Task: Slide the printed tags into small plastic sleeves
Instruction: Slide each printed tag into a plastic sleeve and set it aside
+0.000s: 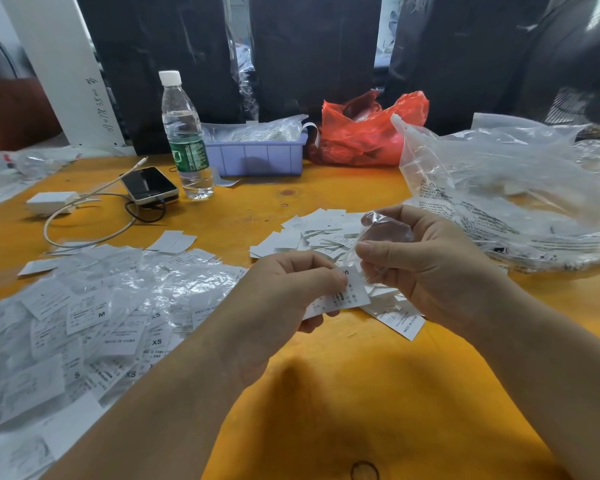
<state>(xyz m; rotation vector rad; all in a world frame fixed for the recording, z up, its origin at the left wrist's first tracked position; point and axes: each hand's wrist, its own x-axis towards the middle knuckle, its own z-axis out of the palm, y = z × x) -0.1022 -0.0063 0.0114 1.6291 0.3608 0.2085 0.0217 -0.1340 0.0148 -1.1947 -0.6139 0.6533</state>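
My left hand [291, 289] pinches a white printed tag [349, 294] above the yellow table [343, 393]. Just to its right, my right hand [426, 261] pinches a small clear plastic sleeve [383, 233], whose lower edge hangs near the top of the tag. Behind both hands lies a heap of loose white tags [312, 233]. At the left spreads a pile of tags in sleeves [94, 313], marked with sizes such as XS, S and M.
A big crumpled clear bag [520, 202] lies at the right. At the back stand a purple bin [257, 155], a red plastic bag [364, 133] and a water bottle [186, 140]. A phone [149, 185], charger [52, 202] and cables lie at the left.
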